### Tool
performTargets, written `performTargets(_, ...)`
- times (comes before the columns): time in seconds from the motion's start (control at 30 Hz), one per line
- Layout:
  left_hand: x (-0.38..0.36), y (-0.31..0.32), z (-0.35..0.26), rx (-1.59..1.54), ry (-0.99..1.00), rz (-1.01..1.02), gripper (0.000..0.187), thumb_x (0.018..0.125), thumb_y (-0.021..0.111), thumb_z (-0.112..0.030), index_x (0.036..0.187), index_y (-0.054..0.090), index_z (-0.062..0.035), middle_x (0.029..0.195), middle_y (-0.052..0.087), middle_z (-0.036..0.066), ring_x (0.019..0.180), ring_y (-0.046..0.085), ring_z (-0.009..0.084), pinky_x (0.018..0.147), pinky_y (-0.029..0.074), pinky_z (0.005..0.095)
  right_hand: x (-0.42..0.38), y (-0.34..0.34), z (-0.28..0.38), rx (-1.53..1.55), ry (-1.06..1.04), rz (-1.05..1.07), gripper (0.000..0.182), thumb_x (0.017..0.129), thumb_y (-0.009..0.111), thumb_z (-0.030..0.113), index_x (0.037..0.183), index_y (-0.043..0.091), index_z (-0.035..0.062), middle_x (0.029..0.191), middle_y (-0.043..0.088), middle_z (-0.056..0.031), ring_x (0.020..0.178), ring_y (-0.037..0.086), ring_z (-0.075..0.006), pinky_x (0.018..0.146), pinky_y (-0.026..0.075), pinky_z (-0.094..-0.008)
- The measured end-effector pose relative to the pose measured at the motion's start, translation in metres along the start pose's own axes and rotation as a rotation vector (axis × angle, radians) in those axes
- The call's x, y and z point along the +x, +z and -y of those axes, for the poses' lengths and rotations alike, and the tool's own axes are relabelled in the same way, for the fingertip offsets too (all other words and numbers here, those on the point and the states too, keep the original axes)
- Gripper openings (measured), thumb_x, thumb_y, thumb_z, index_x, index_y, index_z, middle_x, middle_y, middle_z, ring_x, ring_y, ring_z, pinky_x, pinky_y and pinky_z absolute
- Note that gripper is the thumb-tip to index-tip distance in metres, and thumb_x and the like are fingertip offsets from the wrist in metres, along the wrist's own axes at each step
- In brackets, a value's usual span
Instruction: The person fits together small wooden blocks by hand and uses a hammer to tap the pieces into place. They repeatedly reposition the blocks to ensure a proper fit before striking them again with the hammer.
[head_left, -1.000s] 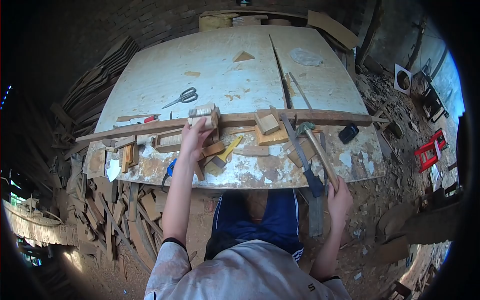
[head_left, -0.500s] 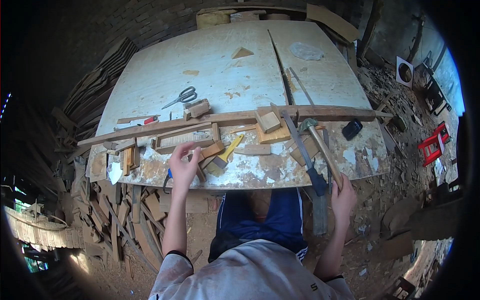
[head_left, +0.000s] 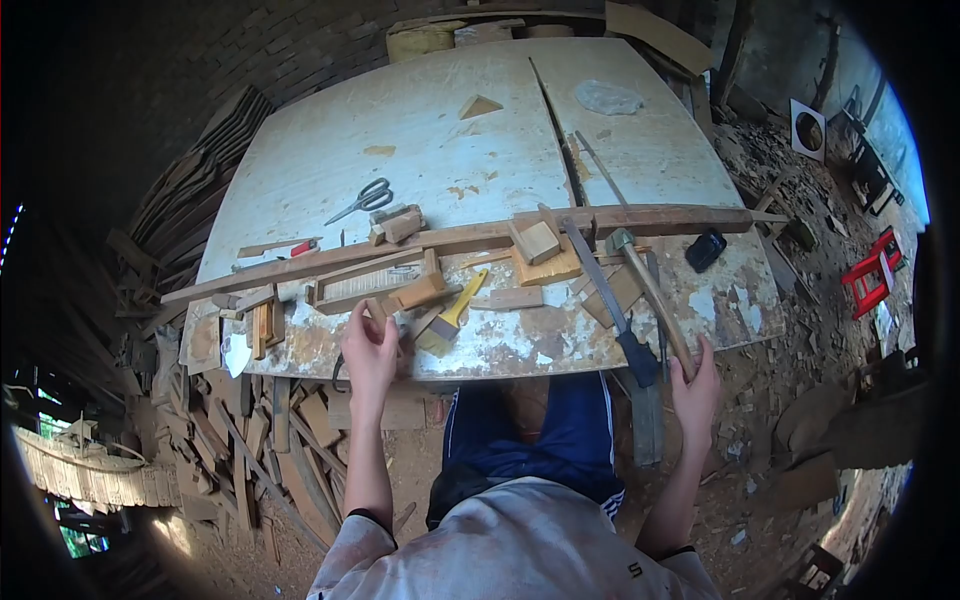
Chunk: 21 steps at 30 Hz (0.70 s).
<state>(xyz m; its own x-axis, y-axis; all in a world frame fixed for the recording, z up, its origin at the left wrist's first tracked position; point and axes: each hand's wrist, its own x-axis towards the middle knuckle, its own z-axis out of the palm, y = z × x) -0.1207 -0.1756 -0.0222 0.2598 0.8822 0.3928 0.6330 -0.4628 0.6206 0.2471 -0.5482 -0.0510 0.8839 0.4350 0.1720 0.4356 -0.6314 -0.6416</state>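
My left hand [head_left: 369,352] is at the table's front edge, fingers curled around a small brown wooden piece [head_left: 377,312], partly hidden by the hand. Beside it are a wooden block [head_left: 421,289] and a yellow-handled paintbrush [head_left: 462,300]. At the right, my right hand [head_left: 695,388] is around the end of a hammer's wooden handle [head_left: 655,296], thumb and fingers apart on either side. The hammer's head [head_left: 620,241] rests by the long wooden beam [head_left: 460,241]. Left of the hammer lies a long metal tool with a dark handle [head_left: 637,358], perhaps a file.
On the worn tabletop [head_left: 330,130] are scissors [head_left: 363,200], a shallow wooden box [head_left: 370,284], several wood blocks and a black object [head_left: 706,250]. A dark slit crosses the board. Scrap wood [head_left: 290,460] lies on the floor at left, and a red frame [head_left: 872,272] stands at right.
My left hand has lowered slightly and closed around the small wooden piece. The fingers of my right hand have loosened from the hammer handle. The view has shifted slightly.
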Motion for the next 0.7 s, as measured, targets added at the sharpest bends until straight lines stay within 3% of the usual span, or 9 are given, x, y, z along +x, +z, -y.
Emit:
performTargets(0.07,-0.003,-0.008,-0.008,-0.194,0.036,0.015,0.052,0.098,0.075,-0.007,0.145,0.057,0.0026,0.091,0.063,0.005,0.078,0.067,0.0144,0.065,0.056,0.0341,-0.002,-0.007,0.006,0.110,0.059,0.012,0.063,0.097,0.077,0.020,0.154,0.054,0.0058,0.120,0.068,-0.0214,0.115,0.067,-0.0386,0.099,0.051,-0.0476)
performTargets(0.17,-0.014,-0.025,-0.035,-0.458,0.058,0.111,0.055,0.100,0.070,0.001,0.151,0.049,0.0006,0.117,0.064,0.008,0.090,0.068,0.0143,0.078,0.060,0.0330,-0.012,-0.012,0.022,-0.084,-0.145,-0.256,0.062,0.095,0.078,0.014,0.152,0.055,0.0025,0.126,0.065,-0.0181,0.121,0.064,-0.0338,0.104,0.049,-0.0452)
performTargets(0.27,-0.035,-0.033,-0.076,-0.489,0.132,0.253,0.061,0.098,0.070,0.004,0.153,0.045,0.0018,0.138,0.064,0.016,0.108,0.072,0.0187,0.092,0.061,0.0333,-0.025,-0.015,0.061,0.316,-0.288,-0.113,0.069,0.087,0.084,0.013,0.148,0.056,0.0013,0.126,0.065,-0.0154,0.118,0.066,-0.0326,0.104,0.052,-0.0444)
performTargets(0.37,-0.066,0.002,-0.094,-0.657,0.177,0.278,0.052,0.096,0.073,0.001,0.145,0.054,0.0018,0.135,0.068,0.017,0.109,0.074,0.0240,0.094,0.060,0.0364,-0.041,-0.013,0.114,0.683,-0.521,0.328,0.078,0.084,0.090,0.027,0.149,0.056,0.0014,0.141,0.063,-0.0187,0.130,0.064,-0.0320,0.104,0.053,-0.0427)
performTargets(0.43,-0.079,0.011,-0.100,-0.444,0.340,0.339,0.049,0.093,0.077,0.001,0.138,0.059,0.0009,0.126,0.071,0.018,0.106,0.075,0.0300,0.093,0.060,0.0381,-0.057,0.010,0.129,0.991,-0.469,0.659,0.095,0.098,0.082,0.032,0.171,0.028,0.0032,0.140,0.063,-0.0196,0.123,0.067,-0.0286,0.101,0.054,-0.0405)
performTargets(0.5,-0.086,0.013,-0.120,-0.423,0.373,0.369,0.049,0.088,0.079,0.002,0.133,0.061,-0.0011,0.113,0.071,0.018,0.105,0.075,0.0350,0.091,0.060,0.0403,-0.077,0.027,0.133,1.167,-0.133,0.965,0.097,0.104,0.076,0.023,0.175,0.012,0.0047,0.133,0.065,-0.0176,0.113,0.070,-0.0234,0.098,0.055,-0.0353)
performTargets(0.57,-0.091,0.020,-0.117,-0.370,0.401,0.384,0.052,0.084,0.080,0.003,0.132,0.061,-0.0015,0.110,0.069,0.020,0.099,0.074,0.0366,0.087,0.060,0.0407,-0.089,0.043,0.135,1.177,-0.040,1.083,0.095,0.108,0.070,0.015,0.175,0.004,0.0055,0.124,0.066,-0.0135,0.108,0.071,-0.0180,0.093,0.056,-0.0304)
performTargets(0.6,-0.092,0.021,-0.116,-0.356,0.409,0.404,0.054,0.082,0.078,0.004,0.133,0.061,-0.0016,0.110,0.069,0.020,0.097,0.073,0.0373,0.085,0.060,0.0415,-0.095,0.049,0.138,1.247,0.031,1.108,0.091,0.108,0.069,0.014,0.174,0.008,0.0055,0.112,0.066,-0.0097,0.103,0.072,-0.0165,0.088,0.057,-0.0306)
performTargets(0.7,-0.094,0.022,-0.116,-0.325,0.424,0.498,0.058,0.080,0.071,0.005,0.136,0.060,-0.0018,0.108,0.068,0.020,0.092,0.071,0.0378,0.083,0.059,0.0423,-0.096,0.054,0.142,1.330,0.154,1.195,0.080,0.108,0.067,0.010,0.172,0.018,0.0046,0.106,0.067,-0.0098,0.095,0.073,-0.0182,0.085,0.059,-0.0323)
